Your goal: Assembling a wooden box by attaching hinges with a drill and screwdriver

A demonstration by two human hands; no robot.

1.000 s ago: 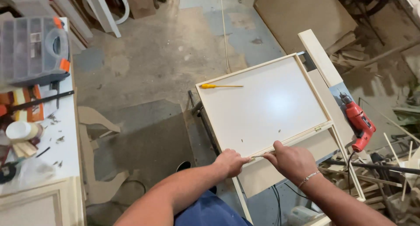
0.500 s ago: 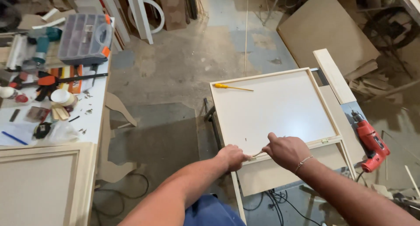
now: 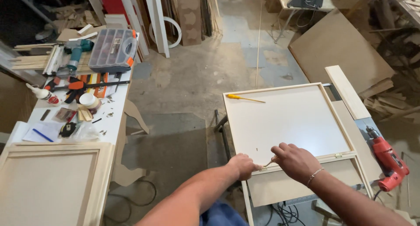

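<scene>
Right now both hands meet at the near edge of the white framed panel (image 3: pixel 288 121): the left hand (image 3: pixel 243 165) is curled in a fist on the frame, while the right hand (image 3: pixel 294 161) pinches a thin wooden strip (image 3: pixel 267 164) between its fingers. A yellow-handled screwdriver (image 3: pixel 244 98) lies at the panel's far corner; a red drill (image 3: pixel 388 161) rests off to the right.

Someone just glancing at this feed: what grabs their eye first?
Probably the white framed panel at centre right, with both hands at its near edge: left hand and right hand close together. Next, the red power drill lying at the panel's right, and the yellow-handled screwdriver on its far left corner.
</scene>
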